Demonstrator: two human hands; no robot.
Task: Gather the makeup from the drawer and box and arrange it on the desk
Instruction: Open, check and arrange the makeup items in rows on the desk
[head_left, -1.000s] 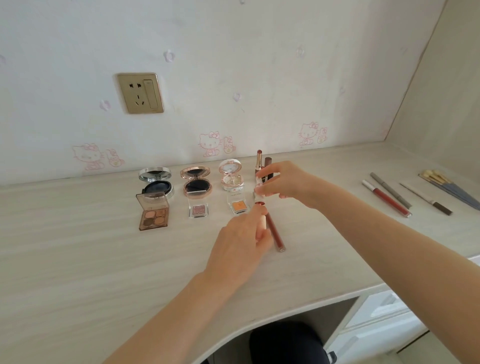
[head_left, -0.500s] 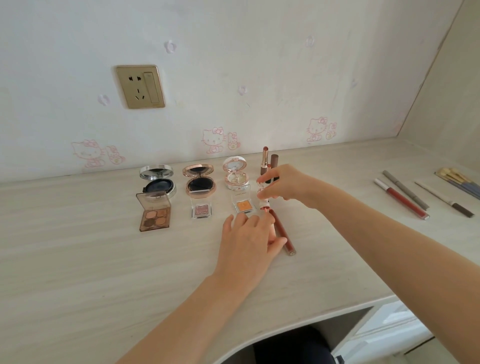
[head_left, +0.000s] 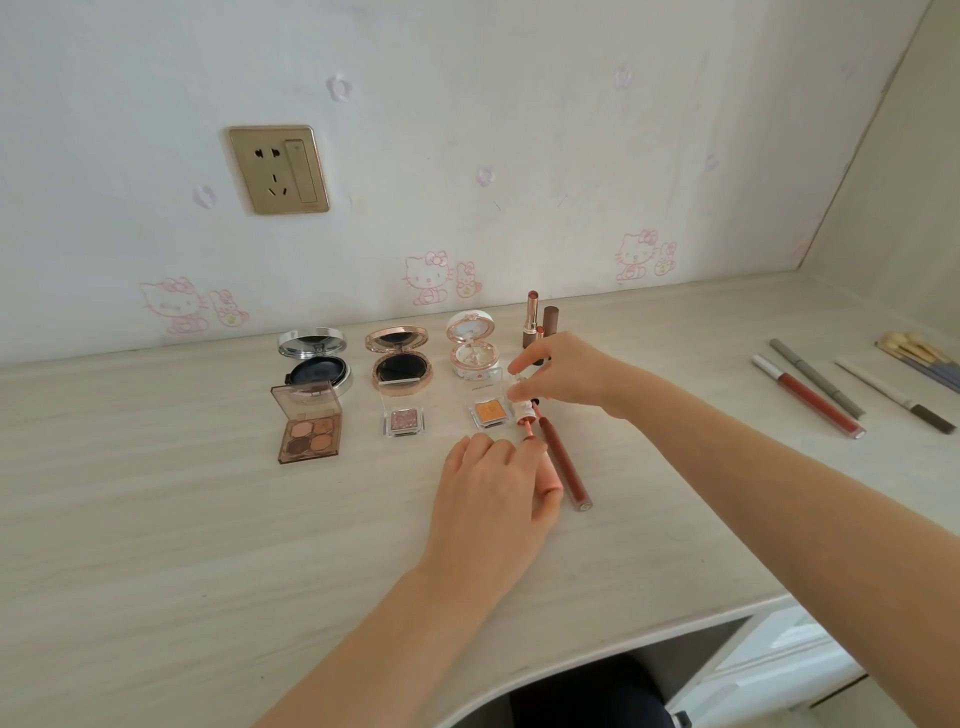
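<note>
My left hand (head_left: 496, 491) holds a pale pink lip gloss tube (head_left: 549, 470) down on the desk (head_left: 156, 545), thumb and fingers around it. Pinched in my right hand (head_left: 569, 374) is its white cap (head_left: 522, 402), and the pink wand (head_left: 528, 428) shows between cap and tube. A dark red gloss tube (head_left: 563, 467) lies just right of them. Behind stand two lipsticks (head_left: 532, 319). To the left sit three open compacts (head_left: 397, 364) and, in front of them, a four-pan eyeshadow palette (head_left: 309, 434), a pink single shadow (head_left: 406, 420) and an orange single shadow (head_left: 487, 413).
At the far right lie a red gloss tube (head_left: 810, 397), a grey pencil (head_left: 818, 376), a thin brush (head_left: 893, 397) and a bundle of brushes (head_left: 919, 356). A wall socket (head_left: 279, 169) is on the back wall. A white drawer unit (head_left: 779, 670) shows below the desk edge.
My right hand has drawn the white cap away from the pink tube, so the wand now shows between them. My left hand has lowered the tube flat onto the desk.
</note>
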